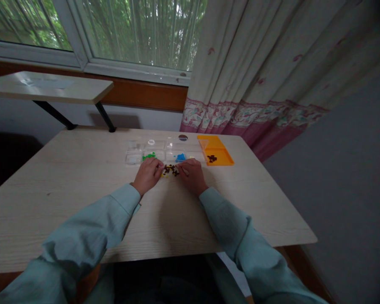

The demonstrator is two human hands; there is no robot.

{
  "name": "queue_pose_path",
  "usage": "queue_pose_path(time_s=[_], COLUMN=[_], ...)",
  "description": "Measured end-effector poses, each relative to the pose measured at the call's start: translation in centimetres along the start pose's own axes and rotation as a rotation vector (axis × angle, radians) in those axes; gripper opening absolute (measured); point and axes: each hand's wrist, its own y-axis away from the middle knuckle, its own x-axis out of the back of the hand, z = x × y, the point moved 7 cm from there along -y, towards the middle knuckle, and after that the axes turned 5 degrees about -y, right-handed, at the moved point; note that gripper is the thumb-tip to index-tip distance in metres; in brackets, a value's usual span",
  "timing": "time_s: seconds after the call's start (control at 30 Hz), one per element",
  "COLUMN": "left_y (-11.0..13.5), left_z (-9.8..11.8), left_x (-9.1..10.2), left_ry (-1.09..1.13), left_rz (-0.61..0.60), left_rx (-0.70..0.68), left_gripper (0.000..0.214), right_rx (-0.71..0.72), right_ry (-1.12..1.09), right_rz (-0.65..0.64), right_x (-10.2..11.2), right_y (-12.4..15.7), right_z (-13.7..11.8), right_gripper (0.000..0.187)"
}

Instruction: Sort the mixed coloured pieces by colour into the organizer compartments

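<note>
Small dark brown and yellow pieces (170, 169) lie in a loose pile on the table between my hands. My left hand (148, 174) rests at the pile's left side, its fingers curled together; what they hold, if anything, is too small to make out. At the right side of the pile my right hand (191, 174) is closed with its fingertips pinched, and their contents cannot be made out either. Just behind the hands lies a clear compartment box (161, 145). Green pieces (149, 156) sit in one front compartment, blue pieces (180, 158) in another, and a few pale pieces further right.
An orange tray (220, 145) lies against the box's right end, with dark brown pieces (212, 158) inside. A dark round disc (183, 137) is behind the box. A raised white shelf (82, 90) stands on black legs at the back left. A curtain (240, 84) hangs behind the table.
</note>
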Motion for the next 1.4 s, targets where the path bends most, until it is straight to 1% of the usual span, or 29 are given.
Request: queue_pose_path(time_s=[0.2, 0.33, 0.47, 0.63, 0.8, 0.97, 1.03, 1.1, 1.17, 1.2, 1.27, 1.3, 1.4], left_y=[-0.3, -0.4, -0.3, -0.4, -0.3, -0.2, -0.2, -0.1, -0.1, -0.1, 0.0, 0.0, 0.1], left_z=[-0.4, -0.5, -0.1, 0.7, 0.7, 0.8, 0.7, 0.5, 0.0, -0.3, -0.8, -0.9, -0.9], left_x=[0.3, -0.1, -0.5, -0.3, -0.2, -0.1, 0.1, 0.3, 0.5, 0.6, 0.7, 0.6, 0.5], left_ry=[0.15, 0.252, 0.313, 0.335, 0.331, 0.257, 0.217, 0.182, 0.161, 0.155, 0.15, 0.151, 0.15], left_rz=[0.036, 0.027, 0.008, -0.016, -0.013, -0.006, -0.001, 0.015, 0.034, 0.044, 0.06, 0.064, 0.063], left_rx=[0.04, 0.071, 0.079, 0.061, 0.057, 0.025, 0.007, 0.003, 0.015, 0.025, 0.042, 0.046, 0.032], left_gripper=[0.022, 0.024, 0.025, 0.029, 0.03, 0.03, 0.03, 0.029, 0.027, 0.027, 0.026, 0.025, 0.025], right_rx=[0.077, 0.064, 0.05, 0.065, 0.081, 0.082, 0.078, 0.046, -0.036, -0.09, -0.237, -0.302, -0.431], right_ry=[-0.008, 0.017, 0.022, 0.035, 0.042, 0.061, 0.074, 0.104, 0.16, 0.195, 0.288, 0.326, 0.415], right_rz=[-0.015, 0.019, 0.051, 0.075, 0.084, 0.055, 0.061, 0.073, 0.094, 0.103, 0.18, 0.188, 0.153], right_x=[-0.8, -1.2, -1.1, -0.9, -0.6, -0.7, -0.5, 0.3, 1.8, 2.7, 5.3, 6.4, 8.6], right_y=[0.2, 0.3, 0.3, 0.3, 0.3, 0.3, 0.2, -0.2, -0.5, -0.6, -0.5, -0.2, 0.7], right_z=[-1.4, -2.3, -3.0, -3.2, -3.2, -3.6, -3.3, -2.2, 0.1, 1.6, 5.2, 6.9, 11.1], right_gripper=[0.02, 0.021, 0.02, 0.016, 0.017, 0.018, 0.018, 0.018, 0.02, 0.022, 0.028, 0.03, 0.035])
